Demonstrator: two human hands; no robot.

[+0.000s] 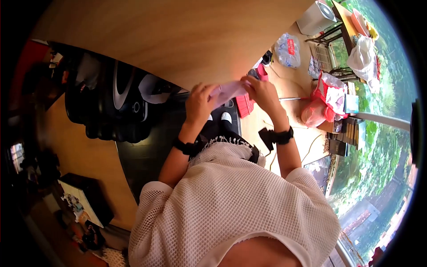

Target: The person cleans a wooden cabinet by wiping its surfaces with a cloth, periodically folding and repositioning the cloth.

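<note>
A thin, pale pink piece of material (229,92), which looks like a cloth, is stretched between my two hands. My left hand (200,101) has its fingers curled over one end. At the opposite end, the fingers of my right hand (263,94) pinch a corner. Both hands are close to the lower edge of a large wooden panel (191,40); whether they touch it I cannot tell. Black bands sit on both wrists. Beneath the right hand shows part of a red broom head (244,106).
Left of me stands a bulky black massage chair (120,95). To the right are a clear bag of bottles (288,50), red and white plastic bags (327,100), stacked boxes (349,133) and a table (345,24). A large window (378,147) lines the right side.
</note>
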